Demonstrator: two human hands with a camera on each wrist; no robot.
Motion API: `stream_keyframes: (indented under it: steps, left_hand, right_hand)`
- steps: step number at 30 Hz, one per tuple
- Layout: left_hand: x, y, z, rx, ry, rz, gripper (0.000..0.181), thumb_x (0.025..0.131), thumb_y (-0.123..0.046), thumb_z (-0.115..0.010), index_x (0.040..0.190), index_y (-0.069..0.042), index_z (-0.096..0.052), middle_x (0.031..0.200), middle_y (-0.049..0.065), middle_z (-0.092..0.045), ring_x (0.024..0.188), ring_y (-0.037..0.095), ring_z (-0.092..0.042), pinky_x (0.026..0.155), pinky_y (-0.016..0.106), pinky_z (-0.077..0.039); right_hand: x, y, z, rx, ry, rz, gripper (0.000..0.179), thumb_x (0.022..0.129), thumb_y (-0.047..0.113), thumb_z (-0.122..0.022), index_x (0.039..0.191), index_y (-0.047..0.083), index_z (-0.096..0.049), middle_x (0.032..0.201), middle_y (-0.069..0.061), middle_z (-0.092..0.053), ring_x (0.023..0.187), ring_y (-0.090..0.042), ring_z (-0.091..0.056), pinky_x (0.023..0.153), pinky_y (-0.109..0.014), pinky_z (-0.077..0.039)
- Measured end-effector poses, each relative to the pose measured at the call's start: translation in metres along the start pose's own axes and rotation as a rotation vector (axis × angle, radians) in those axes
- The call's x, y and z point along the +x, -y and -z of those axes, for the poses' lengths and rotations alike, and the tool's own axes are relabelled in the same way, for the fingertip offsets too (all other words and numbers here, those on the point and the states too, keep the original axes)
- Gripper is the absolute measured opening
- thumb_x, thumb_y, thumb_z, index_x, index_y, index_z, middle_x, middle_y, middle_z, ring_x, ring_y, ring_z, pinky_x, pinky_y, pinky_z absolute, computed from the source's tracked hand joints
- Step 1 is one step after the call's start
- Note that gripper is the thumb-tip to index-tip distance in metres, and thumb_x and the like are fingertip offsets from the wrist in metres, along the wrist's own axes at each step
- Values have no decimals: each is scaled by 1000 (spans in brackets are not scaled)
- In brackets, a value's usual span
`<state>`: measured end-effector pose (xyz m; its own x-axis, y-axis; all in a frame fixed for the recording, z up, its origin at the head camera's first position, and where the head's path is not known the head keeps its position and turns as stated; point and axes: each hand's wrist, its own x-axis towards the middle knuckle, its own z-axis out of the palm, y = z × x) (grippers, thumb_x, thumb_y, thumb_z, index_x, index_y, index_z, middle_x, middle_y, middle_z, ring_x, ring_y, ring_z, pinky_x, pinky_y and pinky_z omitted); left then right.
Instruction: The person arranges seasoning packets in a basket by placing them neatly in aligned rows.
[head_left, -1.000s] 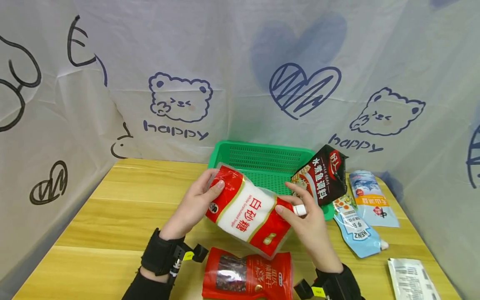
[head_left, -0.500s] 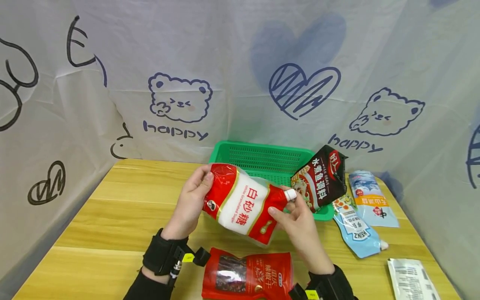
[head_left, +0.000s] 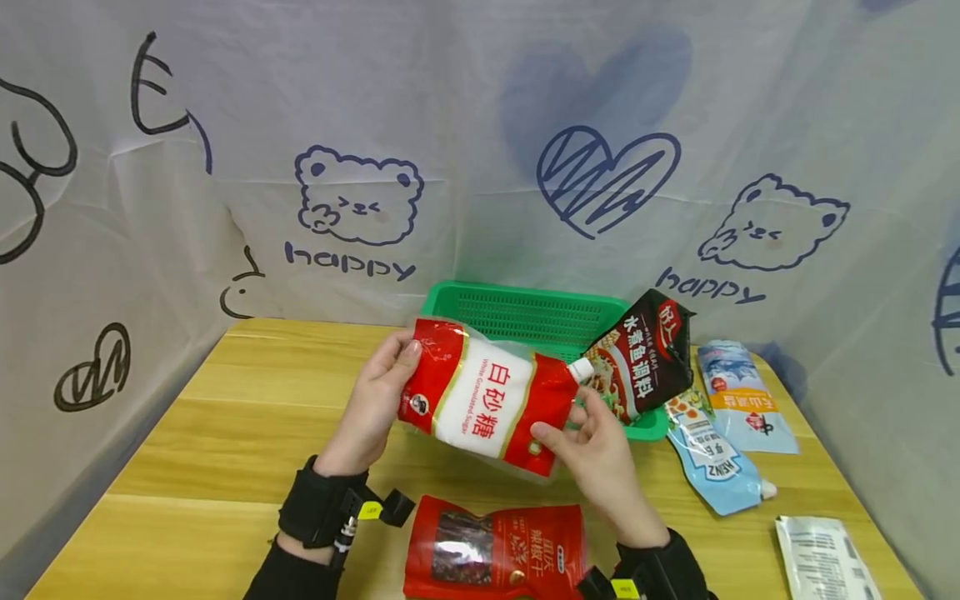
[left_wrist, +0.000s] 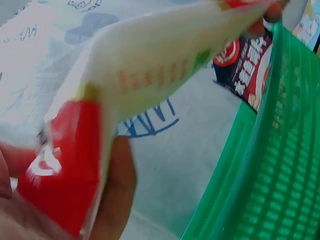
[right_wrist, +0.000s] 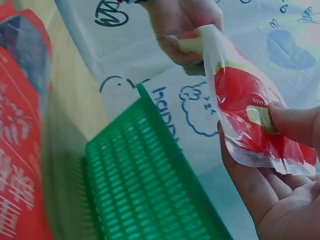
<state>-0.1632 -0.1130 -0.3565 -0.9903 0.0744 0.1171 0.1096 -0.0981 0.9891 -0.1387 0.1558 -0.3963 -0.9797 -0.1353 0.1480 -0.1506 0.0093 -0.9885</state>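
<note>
A red and white bag of granulated sugar (head_left: 487,396) with a white cap is held tilted above the table, overlapping the front of the green basket (head_left: 525,292) in the head view. My left hand (head_left: 369,408) grips its left end, thumb on the front and fingers behind. At the other end, just below the cap, my right hand (head_left: 600,454) pinches the lower right part between thumb and fingers. The right wrist view shows that thumb pressed on the red corner of the bag (right_wrist: 250,115), fingers spread beneath it. Inside the basket's right end leans a black seasoning packet (head_left: 643,358).
A red pouch of dried chillies (head_left: 536,550) lies in front, between the wrists. Right of the basket are a light-blue Heinz pouch (head_left: 712,467) with a white cap and a blue-orange packet (head_left: 742,400). A silver-white packet (head_left: 825,558) lies near the right table edge.
The sugar bag has moved up and left and turned closer to level. My right hand has shifted left with it, and the white cap now shows clear above its fingers.
</note>
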Motion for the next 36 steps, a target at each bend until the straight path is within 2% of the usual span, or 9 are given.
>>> stream_keyframes:
  steps: [7, 14, 21, 24, 28, 31, 34, 36]
  left_hand:
    - [-1, -3, 8, 80, 116, 15, 45, 106, -17, -58, 145, 1, -44, 126, 23, -61, 99, 21, -67, 83, 31, -60]
    - [1, 1, 12, 175, 203, 14, 49, 100, -13, -70, 142, 0, -50, 123, 22, -65, 98, 26, -69, 80, 37, -63]
    - [1, 5, 16, 333, 241, 31, 43, 90, -13, -82, 129, -4, -66, 113, 15, -70, 92, 28, -68, 77, 38, -63]
    - [1, 6, 15, 390, 317, 48, 42, 90, -15, -82, 129, -7, -68, 114, 14, -70, 92, 28, -69, 76, 40, -63]
    - [2, 8, 12, 387, 409, 48, 42, 93, -12, -79, 133, -7, -68, 117, 14, -70, 92, 28, -69, 77, 41, -64]
    - [1, 8, 10, 389, 399, 29, 40, 94, -10, -78, 132, -8, -69, 115, 14, -70, 92, 27, -69, 76, 41, -64]
    - [0, 7, 8, 397, 357, 4, 37, 93, -9, -78, 130, -9, -70, 118, 13, -70, 94, 28, -69, 77, 40, -64]
    - [-1, 6, 5, 390, 331, -11, 37, 93, -8, -78, 129, -9, -71, 120, 13, -70, 95, 28, -69, 78, 40, -64]
  right_hand:
    - [1, 4, 13, 1, -24, 118, 42, 96, -5, -69, 133, -3, -49, 113, 4, -76, 76, -14, -74, 68, -28, -62]
    - [0, 10, 25, -72, -15, 188, 41, 95, -6, -69, 133, -7, -54, 104, 3, -74, 79, -13, -73, 72, -30, -63]
    - [-1, 15, 35, -117, 11, 160, 47, 96, -5, -69, 141, -6, -54, 109, 9, -75, 85, -13, -72, 71, -29, -63]
    - [-1, 17, 34, -118, -3, 122, 46, 95, -4, -70, 139, -6, -56, 110, 7, -75, 89, -14, -72, 73, -29, -62]
    - [-2, 19, 32, -116, -44, 60, 45, 95, -1, -73, 138, -3, -59, 108, 2, -76, 92, -15, -72, 75, -28, -62]
    - [-1, 19, 30, -113, -70, 43, 46, 95, 0, -73, 138, -2, -59, 111, -7, -76, 93, -16, -72, 76, -29, -62]
    - [-1, 19, 29, -109, -102, 22, 47, 96, 4, -74, 140, 2, -58, 119, -12, -73, 96, -16, -73, 78, -30, -62]
    - [-1, 19, 29, -92, -131, 2, 48, 96, 7, -75, 141, 4, -57, 123, -10, -72, 99, -16, -72, 81, -30, -62]
